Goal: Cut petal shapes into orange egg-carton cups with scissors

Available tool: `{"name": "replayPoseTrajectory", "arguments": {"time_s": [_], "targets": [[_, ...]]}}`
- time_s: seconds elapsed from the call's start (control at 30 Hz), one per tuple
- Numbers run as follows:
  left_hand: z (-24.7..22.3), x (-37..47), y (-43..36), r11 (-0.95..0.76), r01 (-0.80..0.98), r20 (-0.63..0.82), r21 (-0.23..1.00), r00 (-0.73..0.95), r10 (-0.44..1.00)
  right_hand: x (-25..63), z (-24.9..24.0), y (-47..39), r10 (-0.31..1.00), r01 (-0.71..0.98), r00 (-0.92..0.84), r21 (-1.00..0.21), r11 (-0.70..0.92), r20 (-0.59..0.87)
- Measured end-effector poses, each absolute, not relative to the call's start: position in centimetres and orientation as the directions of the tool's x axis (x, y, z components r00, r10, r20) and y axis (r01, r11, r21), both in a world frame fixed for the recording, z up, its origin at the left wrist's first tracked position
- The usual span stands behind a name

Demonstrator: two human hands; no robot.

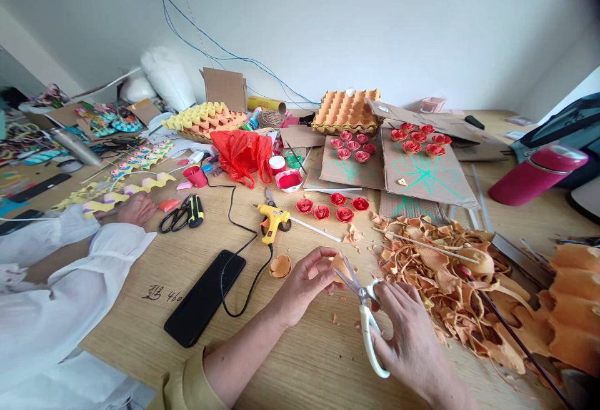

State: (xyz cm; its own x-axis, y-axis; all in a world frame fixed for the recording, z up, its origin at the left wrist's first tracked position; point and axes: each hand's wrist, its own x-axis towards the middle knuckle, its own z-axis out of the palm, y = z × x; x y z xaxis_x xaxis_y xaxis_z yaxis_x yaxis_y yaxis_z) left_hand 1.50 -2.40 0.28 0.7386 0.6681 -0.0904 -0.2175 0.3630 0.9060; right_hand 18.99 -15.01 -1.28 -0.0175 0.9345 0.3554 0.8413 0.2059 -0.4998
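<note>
My left hand pinches a small piece of orange egg carton between thumb and fingers. White-handled scissors are in my right hand, with fingers through the loops. Their blades are parted and meet the carton piece. Left of my left hand lies an orange carton cup cut into petals. Beyond my hands stand several red-painted carton roses. A large heap of orange carton scraps spreads to the right of the scissors.
A yellow glue gun with its cable and a black phone lie to the left. Red paint and a red plastic bag sit farther back. More roses rest on cardboard. A pink bottle stands right; another person's hand is left.
</note>
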Motion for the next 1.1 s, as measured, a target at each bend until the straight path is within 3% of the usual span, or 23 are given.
{"name": "replayPoseTrajectory", "arguments": {"time_s": [0.57, 0.8, 0.97, 1.1], "targets": [[0.5, 1.4, -2.5, 0.381, -0.241, -0.101, 0.893, 0.717, 0.69, 18.6, -1.4, -15.4, 0.902, 0.844, -0.064, -0.459, 0.277, 0.427], [0.7, 1.2, -2.3, 0.314, -0.234, -0.05, 0.92, 0.726, 0.686, 18.8, -2.1, -15.3, 0.887, 0.832, -0.057, -0.469, 0.295, 0.457], [1.1, 1.2, -2.4, 0.27, -0.243, -0.033, 0.932, 0.684, 0.728, 18.9, -1.9, -15.2, 0.933, 0.778, 0.049, -0.599, 0.188, 0.356], [1.2, 1.3, -2.5, 0.268, -0.263, -0.021, 0.927, 0.677, 0.736, 18.8, -1.6, -15.1, 0.942, 0.802, -0.007, -0.561, 0.206, 0.335]]}}
